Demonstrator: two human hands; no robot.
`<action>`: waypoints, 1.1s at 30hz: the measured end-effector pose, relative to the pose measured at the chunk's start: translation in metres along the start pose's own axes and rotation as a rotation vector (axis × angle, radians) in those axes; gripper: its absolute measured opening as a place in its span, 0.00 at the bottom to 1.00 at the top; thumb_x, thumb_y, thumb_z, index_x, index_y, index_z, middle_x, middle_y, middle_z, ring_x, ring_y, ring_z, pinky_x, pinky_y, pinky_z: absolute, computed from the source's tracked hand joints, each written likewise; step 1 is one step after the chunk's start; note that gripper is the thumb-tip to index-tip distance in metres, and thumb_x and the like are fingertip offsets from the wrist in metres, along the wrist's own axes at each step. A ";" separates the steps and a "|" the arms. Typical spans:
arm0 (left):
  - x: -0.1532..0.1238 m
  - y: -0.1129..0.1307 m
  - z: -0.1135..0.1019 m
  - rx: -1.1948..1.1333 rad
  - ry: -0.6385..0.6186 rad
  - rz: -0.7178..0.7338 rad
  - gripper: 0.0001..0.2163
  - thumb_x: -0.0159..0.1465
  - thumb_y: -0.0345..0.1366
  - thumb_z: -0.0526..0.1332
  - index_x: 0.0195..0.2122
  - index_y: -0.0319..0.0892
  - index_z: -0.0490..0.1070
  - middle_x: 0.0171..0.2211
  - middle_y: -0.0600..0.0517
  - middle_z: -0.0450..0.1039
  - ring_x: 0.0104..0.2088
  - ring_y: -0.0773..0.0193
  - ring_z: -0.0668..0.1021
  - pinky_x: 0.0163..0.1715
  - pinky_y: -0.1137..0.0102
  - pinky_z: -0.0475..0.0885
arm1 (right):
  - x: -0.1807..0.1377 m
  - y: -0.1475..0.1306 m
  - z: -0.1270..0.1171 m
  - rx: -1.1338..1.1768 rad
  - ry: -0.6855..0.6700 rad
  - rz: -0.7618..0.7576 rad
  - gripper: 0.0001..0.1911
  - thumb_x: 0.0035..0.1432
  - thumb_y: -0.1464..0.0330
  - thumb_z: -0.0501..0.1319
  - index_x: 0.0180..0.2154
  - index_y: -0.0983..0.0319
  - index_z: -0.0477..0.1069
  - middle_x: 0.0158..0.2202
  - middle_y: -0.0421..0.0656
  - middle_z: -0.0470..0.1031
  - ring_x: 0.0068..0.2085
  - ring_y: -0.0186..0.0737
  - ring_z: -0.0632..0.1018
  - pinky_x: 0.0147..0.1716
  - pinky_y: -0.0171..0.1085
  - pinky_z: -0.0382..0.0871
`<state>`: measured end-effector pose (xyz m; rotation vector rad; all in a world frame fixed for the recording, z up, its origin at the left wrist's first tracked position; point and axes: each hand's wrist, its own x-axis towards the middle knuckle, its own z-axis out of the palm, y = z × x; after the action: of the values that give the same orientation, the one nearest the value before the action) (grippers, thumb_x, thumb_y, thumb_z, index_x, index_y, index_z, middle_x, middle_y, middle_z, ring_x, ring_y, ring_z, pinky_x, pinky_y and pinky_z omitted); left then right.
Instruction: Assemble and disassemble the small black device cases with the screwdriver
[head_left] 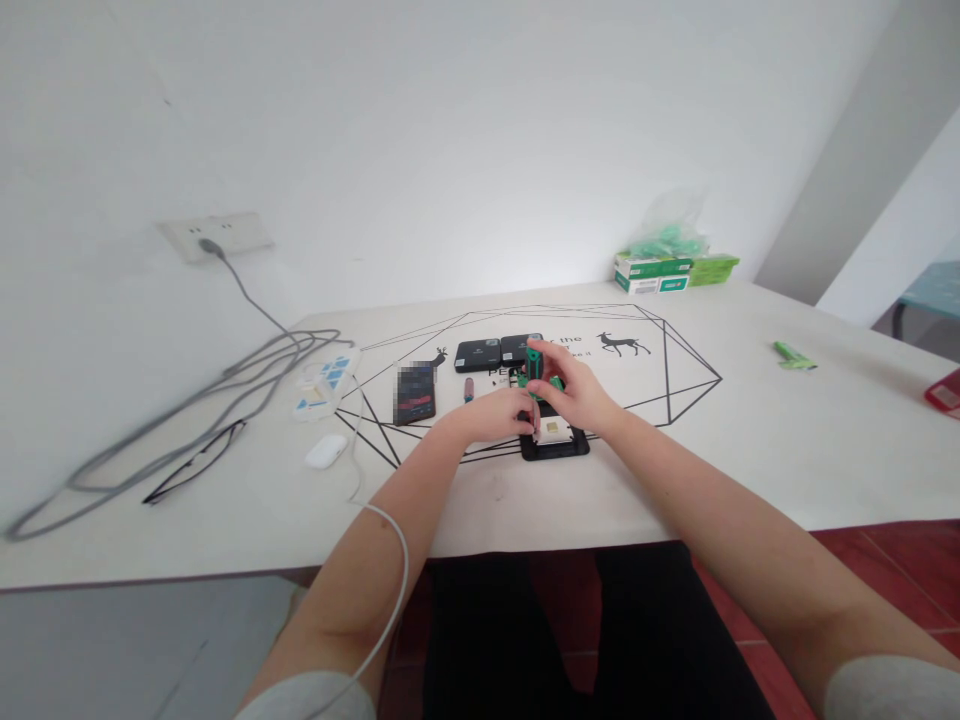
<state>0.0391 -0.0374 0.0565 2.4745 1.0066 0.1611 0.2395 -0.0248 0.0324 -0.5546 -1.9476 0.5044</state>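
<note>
Grey-sleeved arms (720,520); green-black handled tool (534,364) gripped by right hand (577,390).
Left hand (496,414): hold unclear; adjacent black square casing (556,450) could be scratched by slippage.

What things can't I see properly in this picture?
All in the head view:
Green-and-black handle: what lies below it is too small to tell, crowded by the fingers of the left hand and right hand.
Phone: its screen is partly hidden by blurry squares.
Red thing: cut off by the right edge.
Plastic bag: the green contents are too blurred to name.
</note>
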 end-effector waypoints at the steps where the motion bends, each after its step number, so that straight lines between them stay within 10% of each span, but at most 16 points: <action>1: 0.000 0.000 0.000 0.005 0.000 -0.003 0.08 0.63 0.27 0.64 0.38 0.43 0.84 0.38 0.51 0.81 0.40 0.60 0.80 0.44 0.68 0.73 | 0.000 0.000 0.000 0.013 -0.011 0.001 0.29 0.68 0.60 0.61 0.68 0.52 0.61 0.46 0.46 0.77 0.40 0.46 0.80 0.43 0.51 0.82; 27: -0.001 -0.001 0.001 0.032 0.015 -0.032 0.08 0.63 0.27 0.63 0.38 0.42 0.82 0.40 0.50 0.81 0.40 0.59 0.80 0.40 0.69 0.73 | -0.002 -0.003 0.001 0.051 -0.016 0.036 0.30 0.64 0.64 0.64 0.65 0.54 0.62 0.53 0.49 0.74 0.37 0.42 0.78 0.38 0.48 0.81; 33: -0.004 0.005 -0.002 0.059 0.011 -0.049 0.07 0.60 0.27 0.65 0.37 0.43 0.81 0.41 0.50 0.79 0.38 0.61 0.80 0.42 0.69 0.73 | 0.003 -0.005 -0.004 0.183 0.023 0.042 0.24 0.67 0.59 0.62 0.63 0.53 0.68 0.61 0.50 0.75 0.57 0.49 0.79 0.55 0.52 0.78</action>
<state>0.0394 -0.0426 0.0606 2.5022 1.0905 0.1317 0.2408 -0.0267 0.0391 -0.4828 -1.8476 0.6926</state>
